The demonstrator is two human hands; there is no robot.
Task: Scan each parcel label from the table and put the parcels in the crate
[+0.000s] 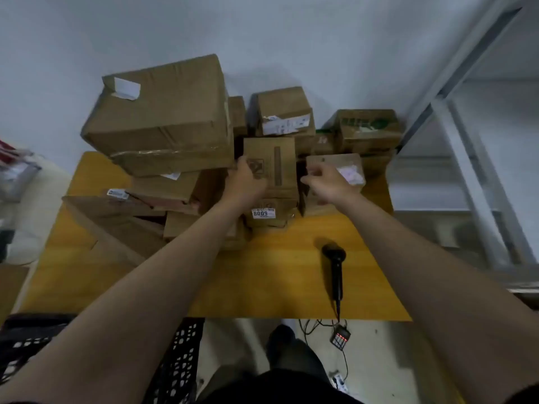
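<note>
**Picking the next parcel off the pile**

Both hands are out over the stack at the centre of the frame, apart, 1 on each side of a small upright parcel [280, 167]. The left hand [248, 182] lies on the parcel's left edge with its fingers curled round it. The right hand [328, 182] sits with curled fingers in the gap just right of the parcel. Blur hides whether it touches the parcel or grips anything.

The step looks like the pick-up, with scan and crate not yet reached. The upright parcel stands on a parcel labelled 8009 [271, 217]. No label shows on its visible face, so it will likely need turning once lifted.

The barcode scanner [335, 266] lies untouched on the yellow tabletop [277, 287], lower right of centre. The next move calls for 1 hand to leave the parcel and fetch it. The black perforated crate [183, 354] waits below the tabletop edge, lower left.

What hems the parcel in:
- A large carton [163, 118] overhangs the pile at the upper left, tilted, close to the left hand.
- A pink-labelled parcel [347, 164] stands just right of the right hand.

Lifting straight up and towards the viewer seems the safest line, since a sideways tug could disturb the leaning stack. A grey metal rack [469, 176] fills the right edge of the frame.
</note>
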